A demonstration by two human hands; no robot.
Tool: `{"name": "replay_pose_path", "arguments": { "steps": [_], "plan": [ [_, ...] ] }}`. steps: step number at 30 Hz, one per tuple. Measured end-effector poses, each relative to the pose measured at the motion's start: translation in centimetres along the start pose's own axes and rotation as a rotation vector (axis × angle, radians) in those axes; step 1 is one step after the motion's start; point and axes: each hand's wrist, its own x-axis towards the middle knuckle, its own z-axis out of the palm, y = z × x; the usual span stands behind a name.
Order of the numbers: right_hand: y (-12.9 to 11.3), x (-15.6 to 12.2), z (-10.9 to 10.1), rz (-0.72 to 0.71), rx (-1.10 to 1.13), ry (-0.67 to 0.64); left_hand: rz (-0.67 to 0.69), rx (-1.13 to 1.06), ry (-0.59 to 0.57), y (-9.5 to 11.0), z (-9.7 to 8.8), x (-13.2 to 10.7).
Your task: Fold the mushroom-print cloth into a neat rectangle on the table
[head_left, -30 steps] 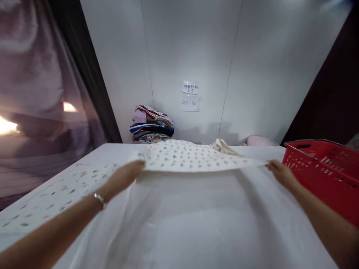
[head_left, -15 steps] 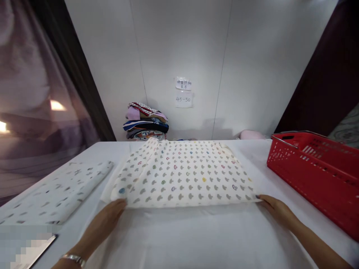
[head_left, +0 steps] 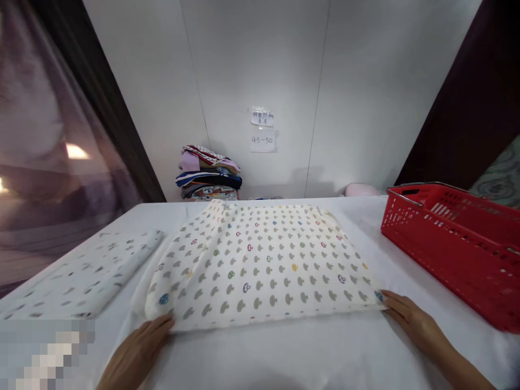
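Observation:
A cream cloth printed with small mushrooms (head_left: 260, 265) lies folded and flat on the white table (head_left: 284, 352). My left hand (head_left: 138, 352) rests at its near left corner, fingers together and touching the edge. At the near right corner my right hand (head_left: 410, 319) lies flat, fingertips on the cloth's corner. Whether either hand pinches the fabric is not clear.
A red plastic basket (head_left: 459, 244) stands on the table at the right. A second folded patterned cloth (head_left: 85, 276) lies at the left. A stack of folded clothes (head_left: 207, 176) sits against the white wall, below two paper notes (head_left: 263, 130). A pink item (head_left: 359, 189) lies at the back.
The cloth was held up by both hands, then pulled toward me and laid flat. Both hands have come nearer with its front edge.

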Motion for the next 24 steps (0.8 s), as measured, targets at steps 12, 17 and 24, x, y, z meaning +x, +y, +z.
{"name": "replay_pose_path", "arguments": {
  "steps": [12,17,24],
  "plan": [
    [-1.6,0.2,-1.7,0.096,0.033,-0.168,0.332,-0.13,0.261,11.1,-3.4,7.8],
    [-2.3,3.9,-3.4,0.195,0.216,-0.136,0.56,-0.327,0.15,21.1,-2.2,13.4],
    [-4.8,16.6,-3.5,0.237,0.447,0.091,0.747,-0.457,-0.059,31.6,1.8,17.5]
  ]
}}
